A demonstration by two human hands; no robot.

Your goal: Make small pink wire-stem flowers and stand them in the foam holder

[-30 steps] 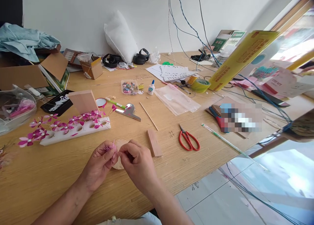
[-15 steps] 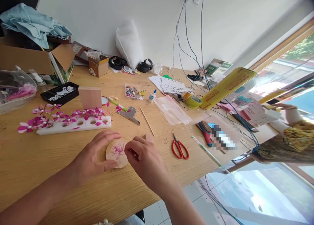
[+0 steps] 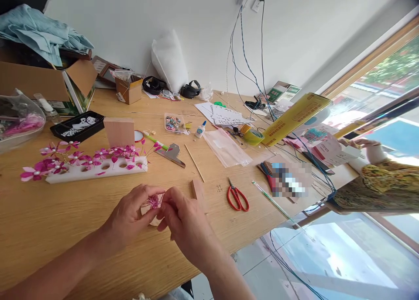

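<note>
Both hands meet over a small round pale disc (image 3: 154, 221), which they mostly cover. My left hand (image 3: 132, 208) closes thumb and fingers around a bunch of thin pink strands (image 3: 153, 201) above the disc. On its right side, my right hand (image 3: 188, 225) is pinched at the same bunch; what lies between its fingertips is hidden. A small wooden block (image 3: 198, 193) stands just behind my right hand. Farther left, pink flowers (image 3: 90, 161) with pearl-like centres rest on a white holed strip (image 3: 114, 169).
Red-handled scissors (image 3: 238, 197) lie to the right, beyond them a clear green-tipped tube (image 3: 275, 206). Behind my hands are a thin wooden stick (image 3: 194, 162), a metal clip (image 3: 173, 153), a glue bottle (image 3: 200, 129) and a plastic bag (image 3: 225, 147). A co-worker's sleeve (image 3: 379, 177) shows far right.
My left hand has moved in from the disc's edge and closed on the pink strands, which are now bunched instead of spread. The view has shifted slightly.
</note>
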